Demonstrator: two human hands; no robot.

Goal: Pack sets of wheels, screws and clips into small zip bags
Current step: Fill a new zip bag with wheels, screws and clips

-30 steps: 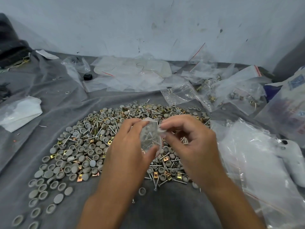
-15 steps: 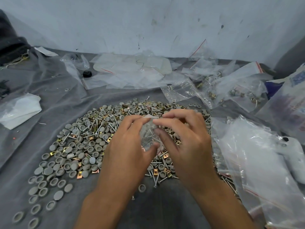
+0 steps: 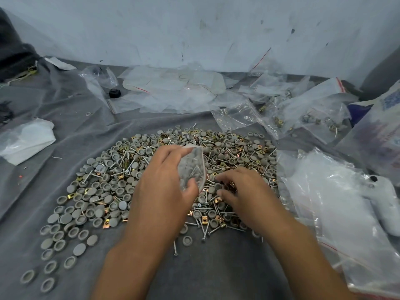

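A wide pile of grey wheels (image 3: 101, 191), silver screws (image 3: 216, 165) and brass clips (image 3: 106, 224) covers the grey cloth (image 3: 216, 267) in front of me. My left hand (image 3: 164, 189) holds a small clear zip bag (image 3: 192, 167) upright above the pile, thumb and fingers pinching its sides; screws show inside it. My right hand (image 3: 244, 191) is down on the pile just right of the bag, its fingertips among the clips and screws. What those fingertips hold is hidden.
Filled small bags (image 3: 311, 118) lie heaped at the back right. Large clear plastic bags (image 3: 337, 202) cover the right side. Flat empty bags (image 3: 173, 89) lie at the back by the wall, and a white crumpled bag (image 3: 26, 139) sits at the left.
My right hand has let go of the bag's top and dropped to the pile on the right. The left hand keeps the bag alone.
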